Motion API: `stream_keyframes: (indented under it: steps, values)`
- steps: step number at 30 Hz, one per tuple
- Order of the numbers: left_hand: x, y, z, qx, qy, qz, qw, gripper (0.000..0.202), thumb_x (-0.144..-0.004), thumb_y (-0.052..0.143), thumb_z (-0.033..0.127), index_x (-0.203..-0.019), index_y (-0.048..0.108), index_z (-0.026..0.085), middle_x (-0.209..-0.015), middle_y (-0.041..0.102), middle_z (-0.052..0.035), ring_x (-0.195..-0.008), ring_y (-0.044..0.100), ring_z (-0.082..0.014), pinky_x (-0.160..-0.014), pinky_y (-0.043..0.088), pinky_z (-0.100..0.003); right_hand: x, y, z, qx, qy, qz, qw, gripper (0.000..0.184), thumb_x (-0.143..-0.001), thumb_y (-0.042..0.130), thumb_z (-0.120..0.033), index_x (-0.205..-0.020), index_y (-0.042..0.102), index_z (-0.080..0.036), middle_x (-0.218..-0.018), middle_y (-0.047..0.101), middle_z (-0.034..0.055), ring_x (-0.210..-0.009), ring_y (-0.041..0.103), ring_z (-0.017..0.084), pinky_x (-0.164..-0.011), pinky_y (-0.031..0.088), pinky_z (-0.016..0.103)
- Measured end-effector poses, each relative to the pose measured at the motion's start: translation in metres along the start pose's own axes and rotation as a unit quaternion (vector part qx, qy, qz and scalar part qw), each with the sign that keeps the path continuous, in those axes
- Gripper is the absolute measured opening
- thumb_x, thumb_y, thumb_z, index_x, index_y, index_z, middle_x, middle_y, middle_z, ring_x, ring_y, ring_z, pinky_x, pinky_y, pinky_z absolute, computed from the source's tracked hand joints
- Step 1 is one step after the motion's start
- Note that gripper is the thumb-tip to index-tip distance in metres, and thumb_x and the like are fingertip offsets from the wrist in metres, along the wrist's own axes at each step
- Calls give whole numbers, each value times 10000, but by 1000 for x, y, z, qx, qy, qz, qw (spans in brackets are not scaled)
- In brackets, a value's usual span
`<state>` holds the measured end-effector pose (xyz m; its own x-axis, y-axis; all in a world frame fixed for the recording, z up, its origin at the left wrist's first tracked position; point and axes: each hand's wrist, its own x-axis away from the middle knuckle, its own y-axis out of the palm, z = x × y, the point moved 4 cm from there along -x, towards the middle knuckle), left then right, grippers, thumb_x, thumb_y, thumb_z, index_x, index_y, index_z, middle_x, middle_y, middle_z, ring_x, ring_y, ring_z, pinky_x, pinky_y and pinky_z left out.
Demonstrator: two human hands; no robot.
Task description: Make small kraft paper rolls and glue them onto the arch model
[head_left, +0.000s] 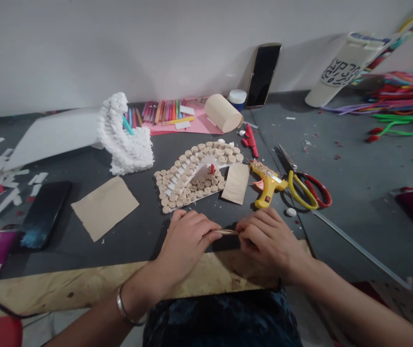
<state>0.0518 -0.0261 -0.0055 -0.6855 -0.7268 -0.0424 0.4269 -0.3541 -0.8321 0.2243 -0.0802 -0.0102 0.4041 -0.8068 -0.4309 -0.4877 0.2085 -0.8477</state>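
My left hand [186, 238] and my right hand [268, 238] meet near the front edge of the dark table, both pinched on a thin strip of tan paper [225, 232] held flat between them. Just beyond lies an arched model covered in small round tan rolls [195, 174], with a tan paper piece [236, 183] leaning against its right side. A yellow glue gun [268, 180] lies to the right of it.
Scissors [306, 185] with yellow and red handles lie right of the glue gun. A tan paper sheet [104, 206] and black phone [45, 214] sit left. Behind are a white fluffy arch [125, 137], markers [159, 112], a paper roll [223, 113], a propped phone [263, 74], and pipe cleaners [398, 103].
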Motion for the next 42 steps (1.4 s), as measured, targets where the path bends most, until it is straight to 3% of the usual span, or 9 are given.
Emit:
stream_keyframes:
  steps: [4, 7, 11, 14, 19, 23, 27, 32, 42]
  values:
    - [0, -4, 2, 9, -6, 23, 1000, 270, -979, 497, 383, -904, 730, 269, -871, 743, 31, -826, 621, -151, -784, 309, -373, -2, -4, 3, -65, 66, -10, 996, 72, -870, 601, -182, -938, 581, -197, -924, 707, 57, -827, 593, 212, -776, 407, 372]
    - [0, -4, 5, -7, 4, 45, 999, 236, -980, 514, 346, -936, 735, 279, -906, 729, 37, -846, 623, -135, -784, 313, -366, -6, -2, 4, -81, 101, -37, 991, 386, -868, 654, -314, -1208, 542, -169, -1046, 685, 108, -926, 589, 262, -813, 420, 408]
    - [1, -2, 5, -50, 21, 75, 996, 238, -982, 510, 356, -955, 736, 289, -892, 698, 29, -839, 606, -131, -781, 318, -362, -14, 6, 4, -88, 96, -38, 991, 79, -904, 636, -275, -941, 657, -210, -881, 698, 58, -829, 587, 220, -726, 401, 351]
    - [5, -2, 3, -93, 33, 117, 988, 216, -980, 520, 330, -944, 728, 289, -850, 677, 23, -800, 591, -132, -759, 311, -362, -18, 7, 6, -87, 84, -24, 992, 113, -921, 615, -231, -830, 680, -221, -790, 683, 29, -774, 563, 193, -682, 376, 327]
    - [17, -5, 3, -182, 69, 112, 974, 251, -1002, 434, 197, -956, 680, 218, -899, 677, 10, -833, 593, -148, -786, 325, -361, -18, 4, 1, -29, 51, 3, 998, 159, -930, 599, -213, -820, 711, -236, -785, 682, 27, -769, 520, 196, -691, 353, 336]
    - [29, -3, 2, -225, 119, 96, 962, 243, -983, 411, 115, -939, 645, 166, -927, 687, -28, -844, 586, -172, -803, 339, -361, -12, 8, -6, 23, 0, -26, 999, 170, -942, 556, -197, -901, 719, -220, -829, 677, 39, -789, 495, 205, -711, 332, 347]
    - [37, 5, -7, -202, 92, 67, 973, 184, -952, 477, 100, -883, 629, 176, -868, 674, -29, -814, 571, -179, -801, 341, -360, -3, 12, -8, 25, -31, -59, 997, 186, -940, 540, -166, -1011, 709, -197, -865, 679, 41, -792, 486, 199, -707, 331, 337]
    - [41, 7, -7, -216, 93, 74, 969, 128, -943, 514, 120, -912, 624, 175, -1004, 688, -54, -963, 573, -207, -849, 343, -370, 2, 12, -10, 23, -36, -62, 997, 215, -943, 514, -122, -1024, 702, -186, -862, 684, 37, -785, 483, 195, -710, 328, 336]
    - [47, 6, -4, -248, 125, 111, 954, 68, -899, 587, 112, -888, 630, 165, -892, 689, -39, -870, 577, -199, -775, 350, -358, 6, 13, -8, 11, -17, -77, 997, 130, -922, 560, -131, -944, 671, -196, -861, 674, 31, -800, 478, 196, -742, 316, 338]
